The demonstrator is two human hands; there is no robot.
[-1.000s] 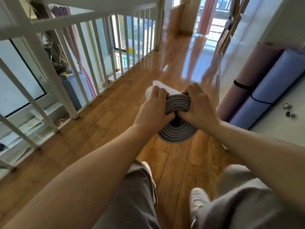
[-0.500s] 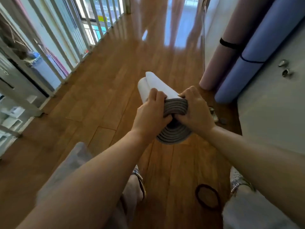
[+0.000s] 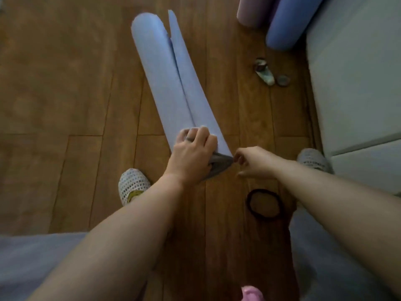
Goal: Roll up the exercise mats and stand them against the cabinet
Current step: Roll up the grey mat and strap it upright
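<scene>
A pale blue rolled mat (image 3: 173,74) with a grey inner side slants down to the wooden floor, its far end on the boards. My left hand (image 3: 193,153) grips the near end from above, fingers curled over the roll. My right hand (image 3: 253,161) is just right of that end, its curled fingertips at the corner of the grey spiral; blur hides whether they pinch it. A pink rolled mat (image 3: 253,9) and a purple-blue rolled mat (image 3: 288,20) lean against the pale cabinet (image 3: 355,72) at the upper right.
A black elastic band (image 3: 263,204) lies on the floor below my right hand. Small bits (image 3: 265,71) lie near the cabinet's foot. My slippered feet (image 3: 132,185) stand either side of the mat's near end.
The view has tipped down to the floor. The roll's far end has dropped to the boards. My right hand has come off the roll's end; my left still grips it.
</scene>
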